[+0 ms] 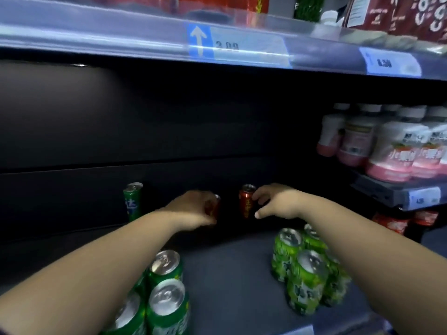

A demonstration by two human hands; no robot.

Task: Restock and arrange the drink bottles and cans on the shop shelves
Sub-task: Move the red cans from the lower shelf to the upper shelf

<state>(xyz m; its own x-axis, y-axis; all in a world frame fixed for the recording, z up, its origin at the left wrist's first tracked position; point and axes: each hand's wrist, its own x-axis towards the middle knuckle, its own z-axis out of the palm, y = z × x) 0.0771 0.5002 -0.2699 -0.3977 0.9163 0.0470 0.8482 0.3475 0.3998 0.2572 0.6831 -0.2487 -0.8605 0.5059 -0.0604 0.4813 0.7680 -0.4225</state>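
On the dark grey shelf [229, 274], deep green metal cans [167, 293] stand near left and pale green patterned cans [304, 272] near right. Farther in, your left hand [193, 209] has its grip curled round a dark red metal can [216, 206]. Your right hand [275, 201] curls against a bright red gold-lettered can [246, 201] beside it; whether that grip holds it, I cannot tell. A slim green can [132, 201] stands far left.
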